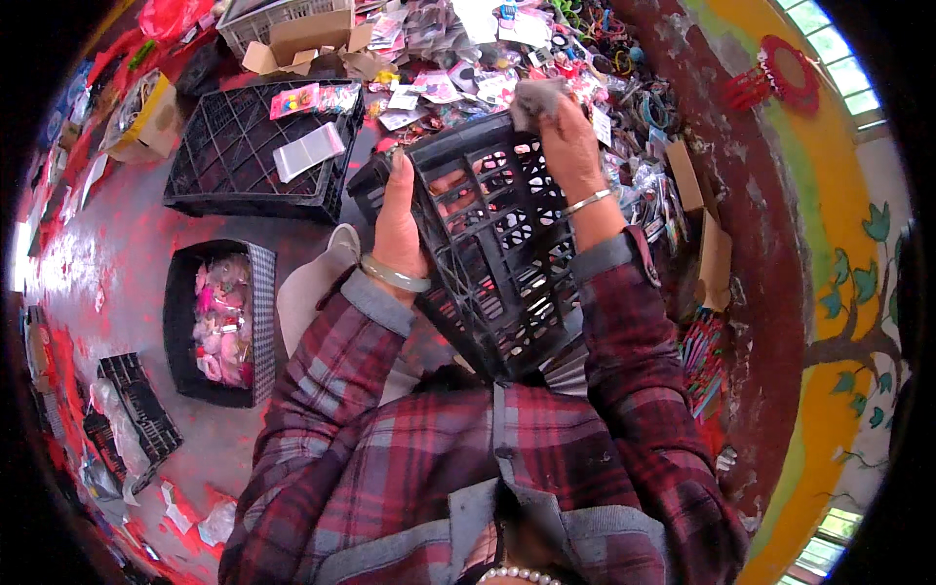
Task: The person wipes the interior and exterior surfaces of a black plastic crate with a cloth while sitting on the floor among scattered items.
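Note:
A black plastic basket (480, 258) with openwork sides is tilted in front of my chest. My left hand (400, 224) grips its left edge, the thumb lying along the upper corner. At the basket's far right corner my right hand (571, 146) is closed on a grey cloth (536, 101), which touches the rim. A jade-coloured bangle (395, 276) circles my left wrist, and a silver one (588, 201) my right. Through the basket's holes, pinkish and white things show; whether they lie in it or behind it I cannot tell.
An overturned black crate (229, 161) bears a stack of clear plastic sleeves (310, 152). Near my left arm stands a fabric box (261, 322) of pink items. Piled packaged goods (439, 88) spread ahead, beside an open carton (302, 44). A painted wall (780, 244) rises on the right.

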`<state>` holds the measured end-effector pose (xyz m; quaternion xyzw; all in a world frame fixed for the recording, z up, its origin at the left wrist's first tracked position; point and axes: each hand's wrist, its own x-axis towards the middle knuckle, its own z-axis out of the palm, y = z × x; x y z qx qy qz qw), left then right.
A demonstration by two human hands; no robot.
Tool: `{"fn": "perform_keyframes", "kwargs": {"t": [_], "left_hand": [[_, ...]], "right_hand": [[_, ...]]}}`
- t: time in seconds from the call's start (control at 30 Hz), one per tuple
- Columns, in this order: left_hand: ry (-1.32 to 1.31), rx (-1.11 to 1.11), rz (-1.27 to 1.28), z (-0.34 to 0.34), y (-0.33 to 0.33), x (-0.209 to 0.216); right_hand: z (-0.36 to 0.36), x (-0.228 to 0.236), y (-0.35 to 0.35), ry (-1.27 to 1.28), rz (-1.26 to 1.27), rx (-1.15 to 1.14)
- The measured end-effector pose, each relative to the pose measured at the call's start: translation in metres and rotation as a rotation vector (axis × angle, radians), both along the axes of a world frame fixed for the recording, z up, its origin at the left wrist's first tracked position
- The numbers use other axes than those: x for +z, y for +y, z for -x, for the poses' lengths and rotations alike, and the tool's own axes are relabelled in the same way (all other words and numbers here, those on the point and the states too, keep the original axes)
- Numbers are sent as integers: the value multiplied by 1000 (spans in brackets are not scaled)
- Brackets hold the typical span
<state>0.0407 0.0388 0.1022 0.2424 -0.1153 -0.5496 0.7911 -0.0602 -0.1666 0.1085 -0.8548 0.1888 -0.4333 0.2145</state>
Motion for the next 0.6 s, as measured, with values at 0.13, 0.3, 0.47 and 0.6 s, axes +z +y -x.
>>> {"fn": "perform_keyframes", "kwargs": {"t": [0.13, 0.3, 0.47, 0.6], "left_hand": [[-8, -14, 30, 0, -4, -6], [-83, 203, 35, 4, -1, 5], [27, 162, 14, 6, 2, 18], [19, 93, -20, -3, 2, 2]], "right_hand": [[-21, 31, 52, 21, -361, 334], [-52, 29, 116, 200, 102, 332], [-50, 19, 94, 206, 230, 287], [-31, 11, 36, 157, 225, 116]]}}
